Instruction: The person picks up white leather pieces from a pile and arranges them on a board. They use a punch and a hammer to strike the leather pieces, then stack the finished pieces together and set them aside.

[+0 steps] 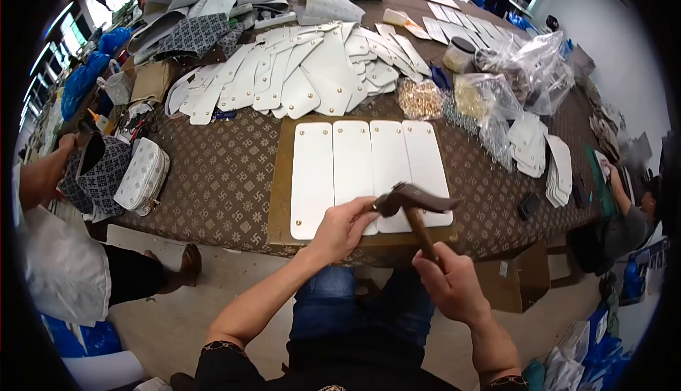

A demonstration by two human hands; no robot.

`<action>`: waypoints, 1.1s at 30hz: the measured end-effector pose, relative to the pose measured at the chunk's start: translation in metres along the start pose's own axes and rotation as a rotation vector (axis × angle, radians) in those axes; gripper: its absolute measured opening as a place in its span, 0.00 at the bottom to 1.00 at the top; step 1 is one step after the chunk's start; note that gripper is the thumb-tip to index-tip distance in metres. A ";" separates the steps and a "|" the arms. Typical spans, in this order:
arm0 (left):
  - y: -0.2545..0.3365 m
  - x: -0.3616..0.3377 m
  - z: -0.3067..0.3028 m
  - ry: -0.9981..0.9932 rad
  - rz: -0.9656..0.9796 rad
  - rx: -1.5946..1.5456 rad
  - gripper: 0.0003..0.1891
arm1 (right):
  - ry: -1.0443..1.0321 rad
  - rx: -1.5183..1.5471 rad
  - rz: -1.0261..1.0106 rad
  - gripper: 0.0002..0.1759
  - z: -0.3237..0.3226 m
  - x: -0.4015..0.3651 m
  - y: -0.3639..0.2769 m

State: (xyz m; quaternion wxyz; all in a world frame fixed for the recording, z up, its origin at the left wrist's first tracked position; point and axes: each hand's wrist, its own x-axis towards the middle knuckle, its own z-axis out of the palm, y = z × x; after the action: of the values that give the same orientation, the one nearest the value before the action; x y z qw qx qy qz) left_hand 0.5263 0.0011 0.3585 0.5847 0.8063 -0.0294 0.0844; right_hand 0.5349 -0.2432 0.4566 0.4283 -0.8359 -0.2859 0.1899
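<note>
My right hand (452, 283) is wrapped round the wooden handle of a hammer (418, 199). The dark hammer head hangs over the lower part of several white strips (312, 171), which lie side by side on a brown board (281, 192). Gold-coloured studs show at the strips' top corners and at one lower left corner. My left hand (342, 229) is closed in a pinch at the strips' lower end, fingertips close to the hammer head. A small brass-coloured bit shows at those fingertips; what they hold is mostly hidden.
Behind the board lies a heap of white studded pieces (312, 72). Bags of gold studs (420, 99) and silvery bits (461, 116) are at the right. A white patterned bag (142, 177) stands left. One person (71, 256) is at the left, another (628, 217) at the right.
</note>
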 end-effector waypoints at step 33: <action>-0.002 0.047 0.067 -0.084 0.161 -0.137 0.12 | 0.288 0.425 0.199 0.15 -0.042 -0.039 -0.007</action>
State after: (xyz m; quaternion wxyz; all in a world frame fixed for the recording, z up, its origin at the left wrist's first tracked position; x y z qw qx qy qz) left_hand 0.5793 -0.0598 0.3447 0.6280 0.7623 -0.1243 0.0952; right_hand 0.5268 -0.2901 0.4889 0.6094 -0.7697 -0.0922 0.1662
